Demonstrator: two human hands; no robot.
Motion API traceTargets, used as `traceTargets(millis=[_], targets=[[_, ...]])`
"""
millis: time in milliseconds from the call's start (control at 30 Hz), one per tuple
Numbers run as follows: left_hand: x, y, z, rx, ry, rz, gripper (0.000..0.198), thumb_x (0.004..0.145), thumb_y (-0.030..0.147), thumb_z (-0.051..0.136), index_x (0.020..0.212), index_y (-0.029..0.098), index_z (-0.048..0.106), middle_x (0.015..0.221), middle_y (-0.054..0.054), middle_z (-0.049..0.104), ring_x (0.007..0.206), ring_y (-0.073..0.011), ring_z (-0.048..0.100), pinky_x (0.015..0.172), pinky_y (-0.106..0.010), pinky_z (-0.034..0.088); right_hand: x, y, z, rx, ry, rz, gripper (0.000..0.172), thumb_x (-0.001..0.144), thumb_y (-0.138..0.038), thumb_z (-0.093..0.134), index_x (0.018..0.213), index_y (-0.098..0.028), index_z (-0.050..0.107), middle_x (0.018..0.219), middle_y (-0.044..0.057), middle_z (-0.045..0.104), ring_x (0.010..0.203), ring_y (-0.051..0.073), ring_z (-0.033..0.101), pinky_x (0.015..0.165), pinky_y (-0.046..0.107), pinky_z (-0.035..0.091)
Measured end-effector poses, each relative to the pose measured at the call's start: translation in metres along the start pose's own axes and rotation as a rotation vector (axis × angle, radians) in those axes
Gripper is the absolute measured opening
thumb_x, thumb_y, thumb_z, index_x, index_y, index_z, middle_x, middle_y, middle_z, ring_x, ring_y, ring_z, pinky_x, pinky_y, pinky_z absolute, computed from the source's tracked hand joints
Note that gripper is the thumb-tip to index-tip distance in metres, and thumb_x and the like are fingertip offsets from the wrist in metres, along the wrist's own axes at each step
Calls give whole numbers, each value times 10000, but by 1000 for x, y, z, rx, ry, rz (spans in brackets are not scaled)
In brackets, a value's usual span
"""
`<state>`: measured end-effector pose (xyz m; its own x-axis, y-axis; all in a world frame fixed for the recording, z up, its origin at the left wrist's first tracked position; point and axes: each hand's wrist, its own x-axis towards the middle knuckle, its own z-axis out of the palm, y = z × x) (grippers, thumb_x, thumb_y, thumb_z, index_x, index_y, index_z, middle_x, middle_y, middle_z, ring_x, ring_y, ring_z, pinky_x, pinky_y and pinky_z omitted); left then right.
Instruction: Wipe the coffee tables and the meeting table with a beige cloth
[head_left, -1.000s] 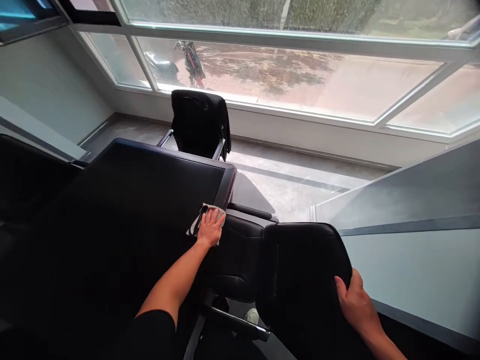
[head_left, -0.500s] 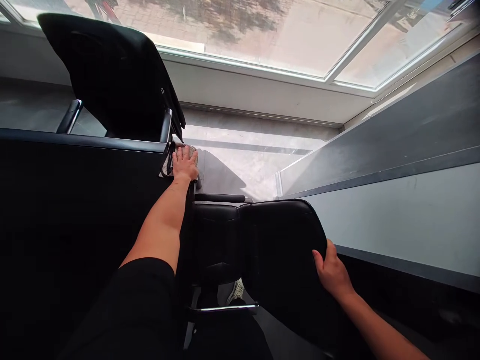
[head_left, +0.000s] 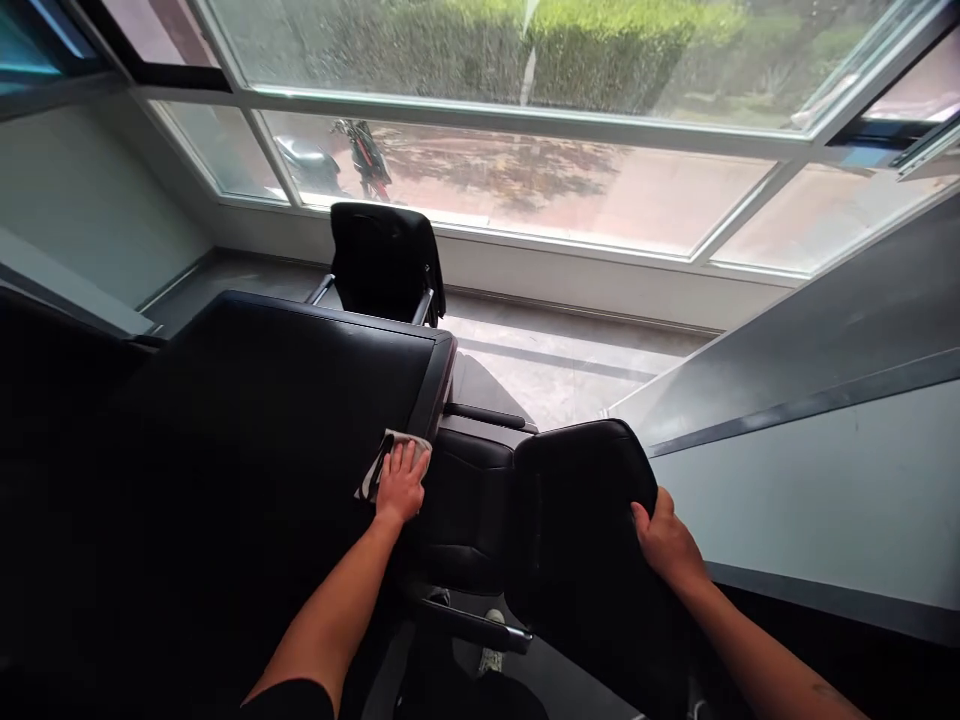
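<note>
Grey cloth [head_left: 375, 475] lies under the left hand [head_left: 401, 483], which presses flat with fingers spread near the right edge of the desk [head_left: 300, 400]. Just beside the desk, the right hand [head_left: 667, 545] grips a black chair [head_left: 585, 520]; another chair [head_left: 379, 262] stands beyond it.

My cloth [head_left: 418, 448] was pale grey with a dark streak along one edge, the tabletop [head_left: 262, 420] was glossy black, and the leather chair back [head_left: 577, 520] was black too.

Bright daylight pours thru big windows [head_left: 517, 170], w/ glare on floor [head_left: 555, 370]; black surface [head_left: 262, 400] v. dark, detail lost; edges bent by wide lens.
</note>
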<state>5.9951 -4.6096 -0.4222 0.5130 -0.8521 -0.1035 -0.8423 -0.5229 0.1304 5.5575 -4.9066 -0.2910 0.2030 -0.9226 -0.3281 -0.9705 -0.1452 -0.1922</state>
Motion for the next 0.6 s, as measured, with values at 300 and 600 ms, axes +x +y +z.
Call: traceTargets(millis=[300,600], targets=[[-353,1,58,31,-30,-282,963,904,55,555,1773,434,382,1903,5,230,1772,-335,159,1432,-614,97,-13,-7,-12,30,-44,-92,788,1121,-568,228,1649,7,339,1378,411,715,1320,514,724,1080,573,547],[-436,26,62,-59,-66,-519,1048,876,-101,376,1747,482,399,1901,38,245,1775,-312,139,1415,-682,101,-22,17,-12,127,-92,-132,1096,952,-833,270,1723,-58,349,1553,402,631,1449,562,635,1177,636,542]])
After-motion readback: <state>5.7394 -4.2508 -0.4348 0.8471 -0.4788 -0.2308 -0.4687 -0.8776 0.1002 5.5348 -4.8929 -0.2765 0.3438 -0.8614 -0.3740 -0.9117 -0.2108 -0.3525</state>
